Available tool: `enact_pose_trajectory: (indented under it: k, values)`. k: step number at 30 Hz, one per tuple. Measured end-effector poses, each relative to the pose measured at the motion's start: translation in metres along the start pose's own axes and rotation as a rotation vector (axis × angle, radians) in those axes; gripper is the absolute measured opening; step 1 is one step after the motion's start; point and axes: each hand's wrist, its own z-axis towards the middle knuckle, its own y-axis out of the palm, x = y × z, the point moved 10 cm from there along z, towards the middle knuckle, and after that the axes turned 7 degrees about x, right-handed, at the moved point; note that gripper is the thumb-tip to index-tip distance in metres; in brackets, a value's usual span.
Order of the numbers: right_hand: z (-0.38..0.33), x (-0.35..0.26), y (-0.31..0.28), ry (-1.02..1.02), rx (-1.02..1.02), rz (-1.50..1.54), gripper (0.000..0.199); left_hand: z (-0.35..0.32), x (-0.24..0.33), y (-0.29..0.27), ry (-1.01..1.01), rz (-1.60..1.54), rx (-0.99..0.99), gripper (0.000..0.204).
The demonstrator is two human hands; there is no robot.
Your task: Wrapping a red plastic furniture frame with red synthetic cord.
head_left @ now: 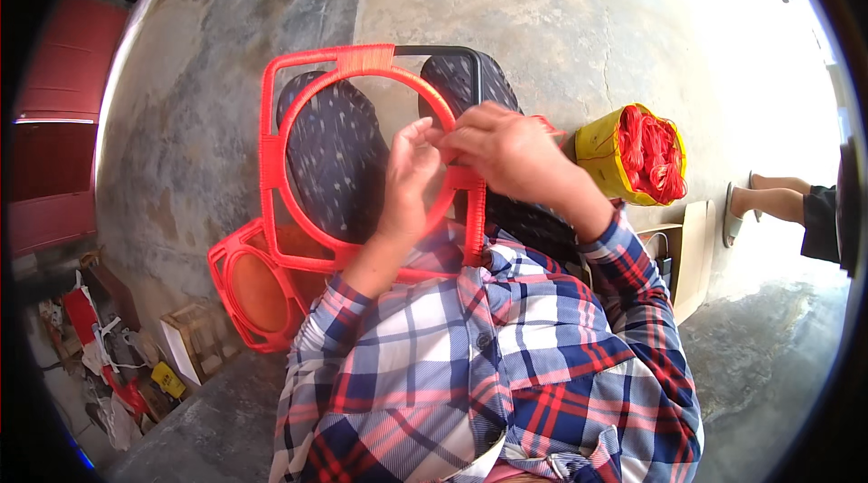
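Observation:
A square frame with a ring inside it [268, 112] rests upon my lap, mostly wrapped in red cord. Its top right corner is bare black tube [476, 71]. My left hand [414, 171] reaches across the ring's opening, fingers bent in a pinch close to the ring's right side. Beside it, my right hand [506, 150] is closed at the frame's right bar, with its fingertips meeting those of the left. Red cord [549, 125] shows just past my right hand. Between the fingertips, what the left hand pinches is hidden.
A yellow container [597, 150] full of red cord bundles [649, 153] stands to the right. Near it is an open cardboard box [694, 257]. Another red frame [256, 288] sits at my left, near a wooden crate [201, 338] and clutter. Another person's legs [782, 201] show at far right.

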Motion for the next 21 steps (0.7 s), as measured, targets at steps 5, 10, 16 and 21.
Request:
enact_pose_trajectory:
  k: [5, 10, 16, 21]
  values:
    - [-0.011, 0.02, -0.029, 0.108, 0.321, -0.191, 0.024, -0.001, -0.03, -0.02, -0.301, 0.066, 0.138, 0.013]
    - [-0.051, 0.037, -0.011, 0.236, 0.087, -0.027, 0.033, 0.005, -0.049, -0.025, -0.381, -0.028, 0.129, 0.018]
    - [-0.054, 0.04, 0.016, 0.29, 0.079, 0.005, 0.025, 0.001, -0.068, -0.017, -0.528, -0.052, -0.048, 0.027]
    - [-0.09, 0.079, -0.016, 0.611, 0.387, 0.84, 0.005, -0.003, -0.056, -0.005, -0.496, -0.049, -0.097, 0.026]
